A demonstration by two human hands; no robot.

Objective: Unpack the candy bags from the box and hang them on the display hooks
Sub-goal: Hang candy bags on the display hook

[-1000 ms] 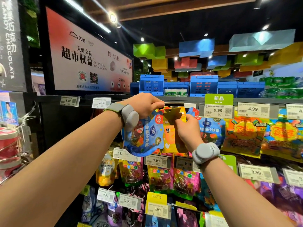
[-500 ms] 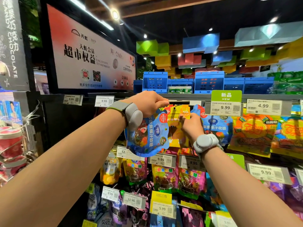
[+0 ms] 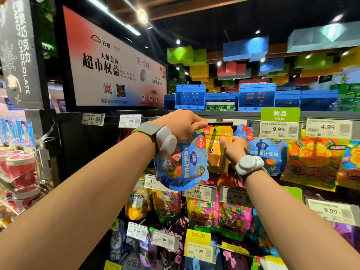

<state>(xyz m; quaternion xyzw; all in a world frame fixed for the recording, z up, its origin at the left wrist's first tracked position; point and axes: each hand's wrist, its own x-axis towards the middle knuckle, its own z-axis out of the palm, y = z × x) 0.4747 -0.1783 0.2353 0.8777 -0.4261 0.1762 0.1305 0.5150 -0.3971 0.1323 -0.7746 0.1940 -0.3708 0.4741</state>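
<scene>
My left hand (image 3: 183,125) grips the top of a blue candy bag (image 3: 183,166), which dangles below it in front of the top row of hooks. Its thumb tip touches a dark price-tag holder (image 3: 221,123) that is flipped up level. Just right of it a yellow candy bag (image 3: 215,154) hangs with its hole on a thin hook (image 3: 214,131). My right hand (image 3: 231,149) pinches that yellow bag's upper right edge. The box is not in view.
More blue bags (image 3: 266,151) hang right of my right hand under a green "new" tag (image 3: 279,114). Orange bags (image 3: 313,160) hang further right. Rows of bags and price tags (image 3: 198,191) fill the hooks below. A wire rack of red cups (image 3: 19,168) stands at the left.
My right hand has moved the yellow bag up and back along the hook. The left hand with the blue bag stayed at the tag holder.
</scene>
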